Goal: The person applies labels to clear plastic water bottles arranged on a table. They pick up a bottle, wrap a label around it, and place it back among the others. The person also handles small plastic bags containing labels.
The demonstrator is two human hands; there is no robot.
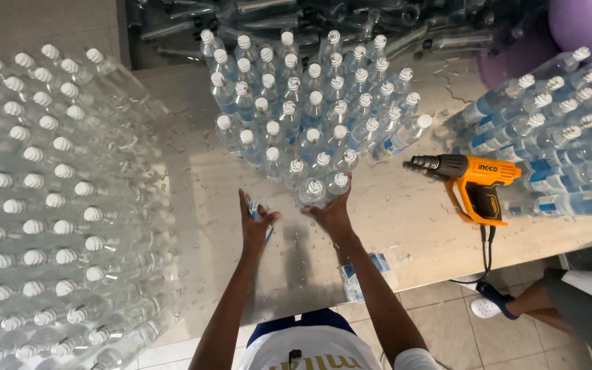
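Dozens of capped water bottles stand bunched on the wet worktop. Right hand spreads open against the nearest bottles at the cluster's front edge; left hand curls round a small bottle. Orange heat gun lies to the right.

On the table, the upright bottle cluster stands at twelve o'clock, a wrapped bottle stack at nine, lying bottles at two, the heat gun between cluster and lying bottles.
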